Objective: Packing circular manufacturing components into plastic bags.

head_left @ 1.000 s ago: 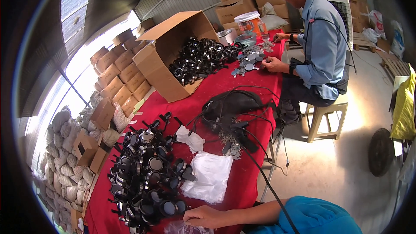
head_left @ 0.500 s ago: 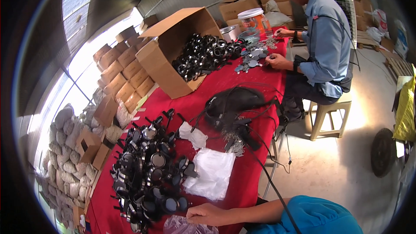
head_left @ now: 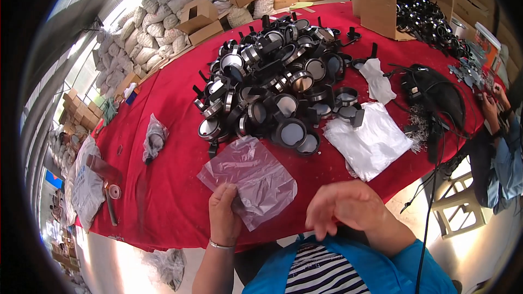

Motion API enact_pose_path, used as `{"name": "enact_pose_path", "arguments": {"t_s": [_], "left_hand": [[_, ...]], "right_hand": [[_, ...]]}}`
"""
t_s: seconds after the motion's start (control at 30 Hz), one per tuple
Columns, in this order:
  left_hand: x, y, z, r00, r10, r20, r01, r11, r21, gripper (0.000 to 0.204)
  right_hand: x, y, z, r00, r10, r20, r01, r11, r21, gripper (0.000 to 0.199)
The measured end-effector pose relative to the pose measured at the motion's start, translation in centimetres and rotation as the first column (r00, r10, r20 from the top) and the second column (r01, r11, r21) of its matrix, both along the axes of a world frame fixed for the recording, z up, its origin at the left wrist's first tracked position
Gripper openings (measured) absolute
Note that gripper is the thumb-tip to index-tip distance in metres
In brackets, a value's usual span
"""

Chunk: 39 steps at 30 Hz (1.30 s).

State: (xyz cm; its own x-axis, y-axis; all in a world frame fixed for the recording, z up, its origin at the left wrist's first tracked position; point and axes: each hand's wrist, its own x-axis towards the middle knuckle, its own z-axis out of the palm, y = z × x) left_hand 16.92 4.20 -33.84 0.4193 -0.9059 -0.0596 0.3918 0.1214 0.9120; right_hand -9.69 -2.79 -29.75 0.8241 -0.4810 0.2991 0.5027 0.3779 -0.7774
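My left hand pinches the near edge of a clear plastic bag, which lies spread over the red cloth. Empty and slightly blurred, my right hand hovers to the right of that bag with its fingers loosely bent and apart. Beyond the bag lies a big heap of round black parts with silver rims and flat grey discs, many with short black tabs. A stack of thin white plastic bags rests to the right of the heap, with a crumpled white sheet behind it.
A bagged part, a tape roll and a white sack lie left. Cables and a black pouch lie right. Another person's hands work at far right, near a carton of black parts.
The view has swung left and down to the near table. My left hand and the bag have come fully into view; my right hand is now raised, away from the bag.
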Motion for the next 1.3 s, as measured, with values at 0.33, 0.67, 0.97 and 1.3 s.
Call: {"name": "enact_pose_path", "arguments": {"t_s": [0.33, 0.67, 0.97, 1.3], "left_hand": [[-0.7, 1.3, 1.0, 0.961, 0.021, 0.276, -0.045, 0.996, 0.082, 0.022], [1.2, 3.0, 1.6, 0.875, -0.179, 0.449, 0.118, 0.98, 0.162, 0.019], [-0.2, 2.7, 1.9, 0.957, -0.153, 0.247, 0.129, 0.986, 0.108, 0.014], [-0.2, 2.8, 1.0, 0.963, -0.075, 0.259, 0.053, 0.995, 0.088, 0.01]], "right_hand": [[2.7, 3.4, 5.3, 0.855, 0.414, 0.312, -0.291, 0.881, -0.372, 0.037], [1.1, 0.2, 3.1, 0.965, 0.1, -0.243, -0.133, 0.984, -0.122, 0.019], [4.2, -2.1, -6.4, 0.918, -0.117, -0.38, 0.158, 0.984, 0.079, 0.041], [4.7, -1.6, -6.1, 0.868, -0.224, -0.444, 0.204, 0.975, -0.094, 0.012]]}}
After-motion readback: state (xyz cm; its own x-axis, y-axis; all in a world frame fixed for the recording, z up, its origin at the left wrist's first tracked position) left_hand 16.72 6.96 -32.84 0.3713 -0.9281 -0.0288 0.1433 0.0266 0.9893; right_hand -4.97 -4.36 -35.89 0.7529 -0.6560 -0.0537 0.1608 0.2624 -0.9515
